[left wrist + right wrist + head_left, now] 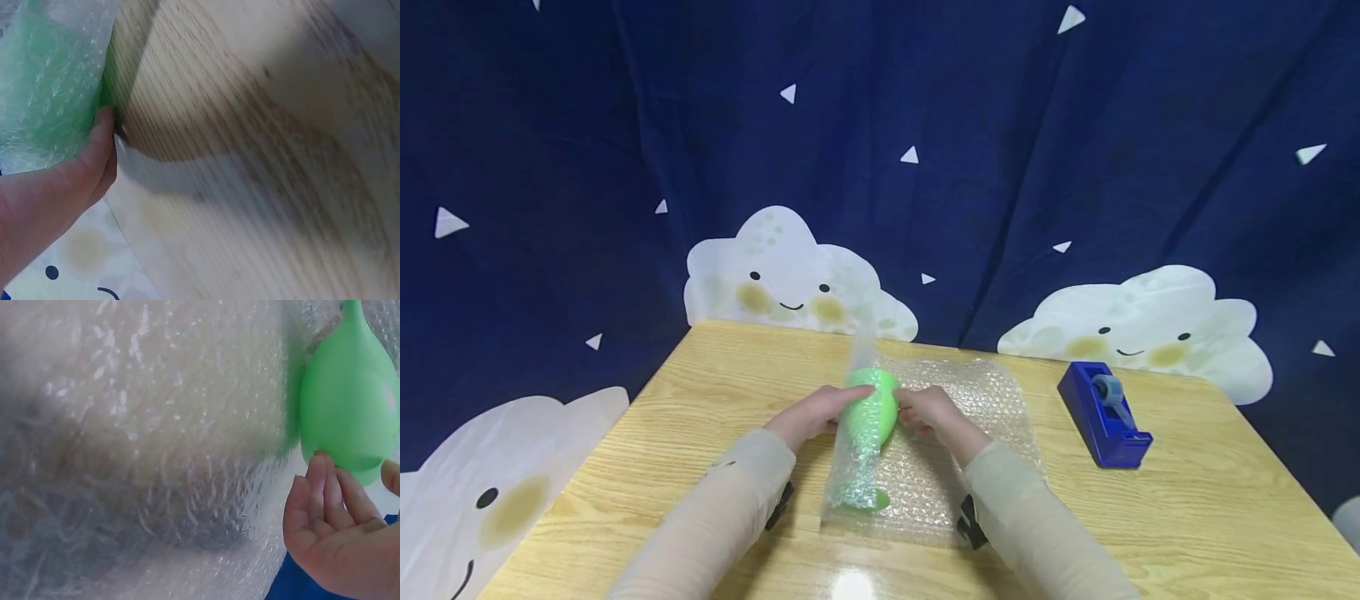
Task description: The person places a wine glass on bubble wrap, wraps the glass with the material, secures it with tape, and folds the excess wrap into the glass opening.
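Note:
A light green goblet point(886, 417) lies on its side on a sheet of bubble wrap point(955, 492), bowl to the back and foot toward the front. The wrap's left part is folded over the goblet's left side. My left hand point(814, 414) holds this fold against the bowl, thumb on top; in the left wrist view its fingers point(100, 140) lie along the wrapped side. With its fingers at the bare bowl near the rim, my right hand point(340, 534) holds the goblet from the right, thumb at the other side of the rim in the right wrist view.
A blue tape dispenser point(1101, 417) with a roll of clear tape stands on the wooden table point(1210, 500) to the right. Behind the table hangs a dark blue curtain point(850, 183) with white clouds and triangles.

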`<state>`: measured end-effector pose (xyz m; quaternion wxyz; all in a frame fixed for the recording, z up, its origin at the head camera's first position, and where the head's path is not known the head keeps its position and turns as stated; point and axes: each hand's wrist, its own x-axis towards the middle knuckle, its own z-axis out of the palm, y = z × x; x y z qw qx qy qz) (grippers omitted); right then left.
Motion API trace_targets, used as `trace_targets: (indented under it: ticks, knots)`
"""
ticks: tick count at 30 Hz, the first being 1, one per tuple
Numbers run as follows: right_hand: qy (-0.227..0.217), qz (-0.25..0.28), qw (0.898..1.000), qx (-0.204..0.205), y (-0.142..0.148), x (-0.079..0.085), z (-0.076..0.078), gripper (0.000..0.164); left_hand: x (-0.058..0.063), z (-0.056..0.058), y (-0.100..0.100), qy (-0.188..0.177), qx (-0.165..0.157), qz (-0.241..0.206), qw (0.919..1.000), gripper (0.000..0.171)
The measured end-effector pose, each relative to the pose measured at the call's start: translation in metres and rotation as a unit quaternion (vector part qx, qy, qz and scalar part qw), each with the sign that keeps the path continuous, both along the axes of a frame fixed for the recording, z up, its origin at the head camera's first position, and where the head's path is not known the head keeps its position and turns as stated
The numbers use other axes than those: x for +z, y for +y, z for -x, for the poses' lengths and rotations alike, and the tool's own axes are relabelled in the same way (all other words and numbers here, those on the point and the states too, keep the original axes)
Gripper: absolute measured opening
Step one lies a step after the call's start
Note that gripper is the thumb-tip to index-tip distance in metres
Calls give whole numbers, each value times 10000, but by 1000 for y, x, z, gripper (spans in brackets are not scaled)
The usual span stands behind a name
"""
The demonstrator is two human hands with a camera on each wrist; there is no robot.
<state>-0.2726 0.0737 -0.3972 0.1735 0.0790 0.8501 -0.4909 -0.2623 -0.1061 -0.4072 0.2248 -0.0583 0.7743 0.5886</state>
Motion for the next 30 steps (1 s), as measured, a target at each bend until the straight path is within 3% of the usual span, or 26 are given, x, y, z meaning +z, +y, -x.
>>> trace_targets:
  ticks: [10,26,30]
  knots:
    - [-93,123,9998,138,5,-2,0,70,4,-1,10,39,-18,322,9995,81]
    - [-191,-96,9998,57,6,-4,0,62,6,0,20,89,-5,672,9977,95]
    - [-230,-51,9997,102,6,-3,0,63,5,2,20,42,-104,545,9984,87]
